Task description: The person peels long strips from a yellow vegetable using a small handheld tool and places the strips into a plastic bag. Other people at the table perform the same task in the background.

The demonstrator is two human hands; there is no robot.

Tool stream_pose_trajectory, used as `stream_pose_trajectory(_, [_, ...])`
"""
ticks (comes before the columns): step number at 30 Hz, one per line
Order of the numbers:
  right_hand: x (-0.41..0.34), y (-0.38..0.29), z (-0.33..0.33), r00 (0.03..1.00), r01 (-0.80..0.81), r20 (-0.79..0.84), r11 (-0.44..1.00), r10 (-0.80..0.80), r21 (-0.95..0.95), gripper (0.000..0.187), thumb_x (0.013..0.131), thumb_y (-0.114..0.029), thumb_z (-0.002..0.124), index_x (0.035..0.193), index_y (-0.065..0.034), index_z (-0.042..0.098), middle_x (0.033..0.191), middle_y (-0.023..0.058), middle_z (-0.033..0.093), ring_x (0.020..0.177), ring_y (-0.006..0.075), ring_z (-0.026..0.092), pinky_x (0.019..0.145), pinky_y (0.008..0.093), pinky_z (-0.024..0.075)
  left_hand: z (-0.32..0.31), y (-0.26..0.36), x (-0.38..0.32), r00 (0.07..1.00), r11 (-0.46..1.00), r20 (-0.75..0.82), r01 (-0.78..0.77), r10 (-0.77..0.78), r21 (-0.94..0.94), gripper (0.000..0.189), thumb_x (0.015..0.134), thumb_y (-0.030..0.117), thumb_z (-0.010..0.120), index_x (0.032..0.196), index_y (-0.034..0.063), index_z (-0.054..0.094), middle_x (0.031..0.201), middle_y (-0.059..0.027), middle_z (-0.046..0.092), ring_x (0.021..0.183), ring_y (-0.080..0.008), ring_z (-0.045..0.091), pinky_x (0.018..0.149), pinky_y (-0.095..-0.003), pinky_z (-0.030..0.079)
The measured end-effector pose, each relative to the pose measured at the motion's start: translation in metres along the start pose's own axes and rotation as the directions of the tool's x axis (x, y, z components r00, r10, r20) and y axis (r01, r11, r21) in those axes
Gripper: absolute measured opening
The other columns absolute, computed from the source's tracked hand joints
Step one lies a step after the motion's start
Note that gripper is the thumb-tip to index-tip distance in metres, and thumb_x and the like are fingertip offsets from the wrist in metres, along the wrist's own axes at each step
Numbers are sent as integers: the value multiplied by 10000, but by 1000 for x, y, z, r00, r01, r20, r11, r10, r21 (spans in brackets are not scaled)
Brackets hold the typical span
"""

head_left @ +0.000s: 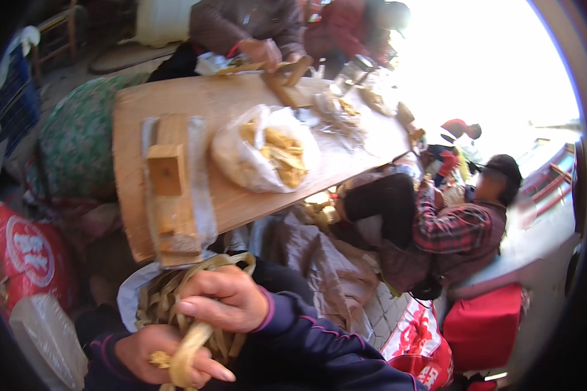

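My right hand (227, 298) grips a flat, pale yellow strip of plant fibre (190, 349) between thumb and fingers. Below it, the strip curves down over the fingers of my left hand (146, 347), which holds its lower part with one finger stretched out. A small yellow clump (160, 359) shows in the left palm; whether it joins the strip I cannot tell. Just behind both hands, at my lap, a white bag (129, 293) holds a heap of coiled tan strips (164, 299).
A wooden table (239, 88) bears a wooden block tool (169, 171) and a plastic bag of yellow husk-like pieces (286, 151). People work across the table (269, 24) and sit at right (457, 229). A red stool (484, 327) and filled sacks (29, 259) stand around.
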State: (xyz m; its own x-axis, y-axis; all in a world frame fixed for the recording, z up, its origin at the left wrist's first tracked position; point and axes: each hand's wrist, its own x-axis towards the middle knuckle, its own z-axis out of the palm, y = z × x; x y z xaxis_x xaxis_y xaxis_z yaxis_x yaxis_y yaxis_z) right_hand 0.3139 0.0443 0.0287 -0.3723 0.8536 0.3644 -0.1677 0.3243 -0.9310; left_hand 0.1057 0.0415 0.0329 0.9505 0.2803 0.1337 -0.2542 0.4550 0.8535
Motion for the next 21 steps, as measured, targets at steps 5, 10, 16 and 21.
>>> stream_pose_trajectory(5, [-11,31,-9,863,-493,79,799,499,343,329,1018,-279,541,877,-4,654,733,-54,582,664,24,471,557,228,397,7,2,25,771,429,-364,131,523,894,210,894,182,695,1053,45,705,736,-51,599,588,-209,599,525,-346,472])
stream_pose_trajectory(10, [-22,52,14,812,-564,210,638,545,524,254,1007,-235,535,964,-23,666,735,-49,579,602,28,469,529,207,379,-18,0,24,782,27,-113,123,613,992,286,831,304,745,988,71,697,766,-58,586,567,-221,578,504,-338,445])
stream_pose_trajectory(16, [-11,45,44,754,-496,49,519,655,696,169,939,-176,652,992,-16,663,827,16,646,702,80,578,606,216,427,-9,-1,2,615,-131,-85,298,784,946,254,819,295,750,930,72,700,884,-97,640,675,-240,638,558,-351,501])
stream_pose_trajectory(21, [2,48,87,824,-192,-420,886,380,423,67,889,15,675,837,-5,638,827,54,693,757,91,626,693,237,502,-32,3,-46,654,138,-297,284,695,949,252,759,117,785,971,13,698,1083,-170,674,859,-292,705,709,-350,576])
